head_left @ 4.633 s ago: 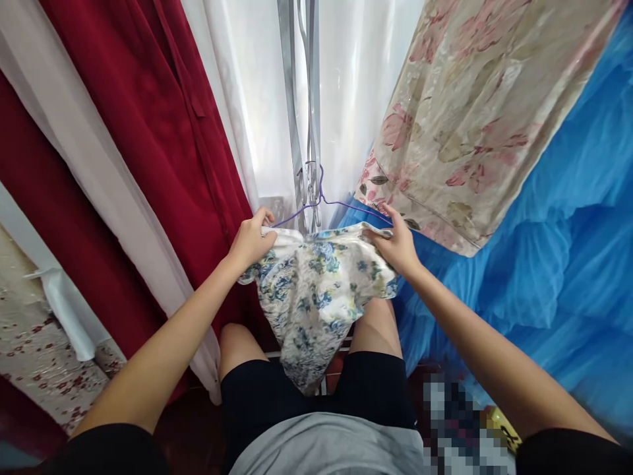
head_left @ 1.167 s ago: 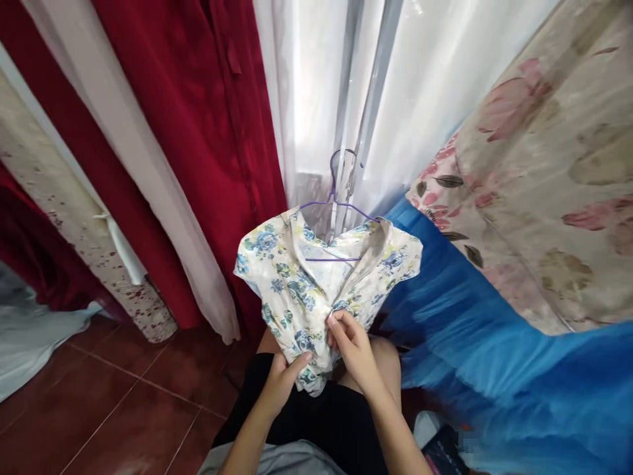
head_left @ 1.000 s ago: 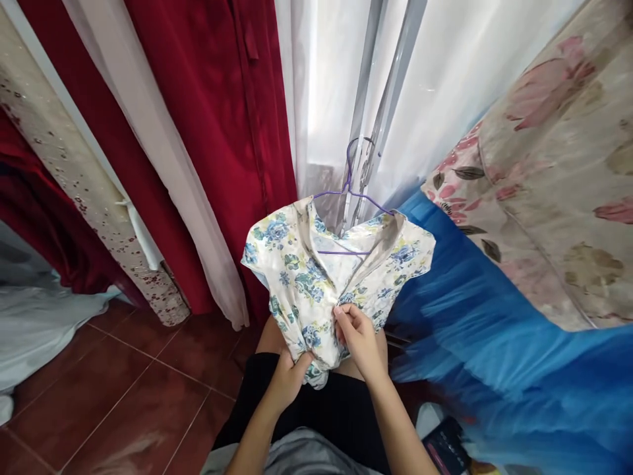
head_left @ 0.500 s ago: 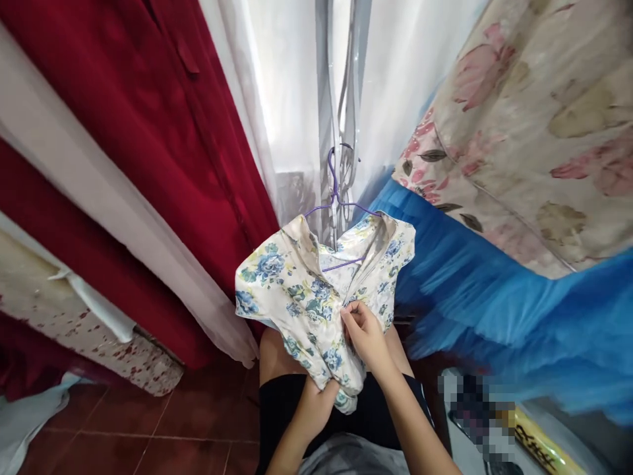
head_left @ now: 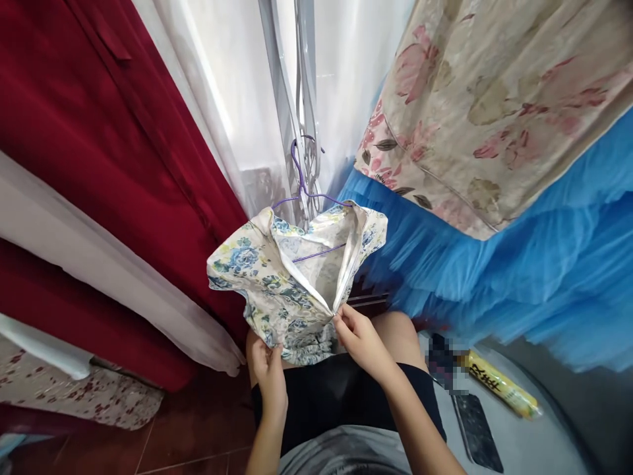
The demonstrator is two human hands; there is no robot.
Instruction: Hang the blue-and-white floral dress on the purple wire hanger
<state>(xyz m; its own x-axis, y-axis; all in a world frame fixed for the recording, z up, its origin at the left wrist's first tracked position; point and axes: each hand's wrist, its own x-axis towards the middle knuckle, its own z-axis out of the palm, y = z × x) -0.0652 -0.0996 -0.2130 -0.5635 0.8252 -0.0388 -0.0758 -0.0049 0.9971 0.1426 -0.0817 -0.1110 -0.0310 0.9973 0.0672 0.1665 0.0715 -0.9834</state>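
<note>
A white garment with blue and yellow flowers (head_left: 277, 284) hangs on a purple hanger (head_left: 302, 191) in front of my lap. Its V-shaped neckline gapes, showing the lining and the hanger's lower bar. With closed fingers, my right hand (head_left: 359, 336) pinches the front at the bottom of the V. Lower on the left, my left hand (head_left: 270, 369) grips the garment's hem between thumb and fingers. The hanger's hook is caught among grey straps (head_left: 304, 99) above.
Red curtain-like cloth (head_left: 123, 132) hangs at left, with white cloth behind. A beige floral cloth (head_left: 469, 119) and blue tulle (head_left: 445, 264) hang at right. On a grey round surface (head_left: 524, 448) lie a dark phone (head_left: 475, 432) and a yellow packet (head_left: 502, 386).
The view has turned to the right. My left hand has moved outward to the garment's left edge, and the neckline has opened wider. My right hand still pinches the front.
</note>
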